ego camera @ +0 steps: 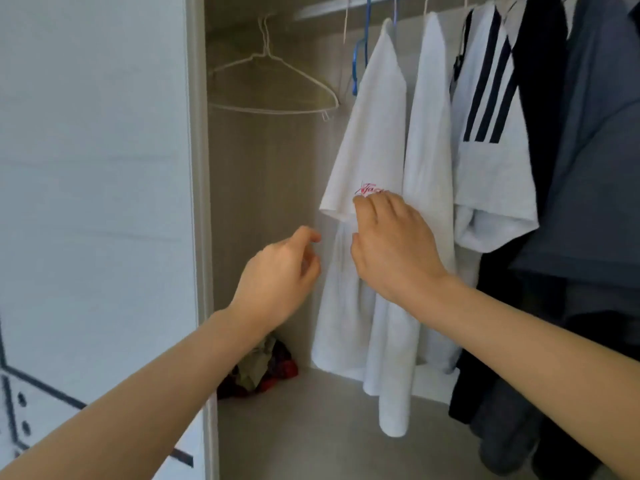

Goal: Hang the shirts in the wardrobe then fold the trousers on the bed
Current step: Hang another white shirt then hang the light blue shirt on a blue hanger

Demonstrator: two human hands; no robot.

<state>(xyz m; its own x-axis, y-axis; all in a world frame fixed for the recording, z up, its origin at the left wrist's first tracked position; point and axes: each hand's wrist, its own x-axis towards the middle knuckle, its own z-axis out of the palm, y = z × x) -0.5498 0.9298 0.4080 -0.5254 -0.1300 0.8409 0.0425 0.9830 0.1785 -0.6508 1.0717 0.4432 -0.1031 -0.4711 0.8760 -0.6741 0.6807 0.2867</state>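
A: Right hand [391, 244] first. Fingers?
B: Curled close together over the sleeve hem of the white T-shirt [372, 126]. The tips sit on the red print [367, 191] and the thumb is under the hem. Pinching the sleeve.
A: Left hand [280, 271]?
B: Fingers loosely curled, holding nothing. The tips are just beside the shirt's body edge, below the sleeve. It's blurred there, so I can't tell if they touch.
A: Where's the shirt itself?
B: Hung from the rail [329, 8] inside the wardrobe [263, 202], first garment in the row. Its body drops straight down beyond both hands.
A: Around it?
B: Blue hanger [356, 64] just beside its left shoulder. Further left are white wire hangers [277, 84], bare, well above the left hand. On its right a second white shirt [429, 133] touches it. Then a striped shirt [491, 116], white with dark bands. Then dark garments [595, 168] out to the frame edge.
A: Anything crowding the reach?
B: The wardrobe door [93, 168] stands close left of the left forearm. A bundle of clothes [263, 368] lies on the wardrobe floor, in the left corner, under the left wrist.
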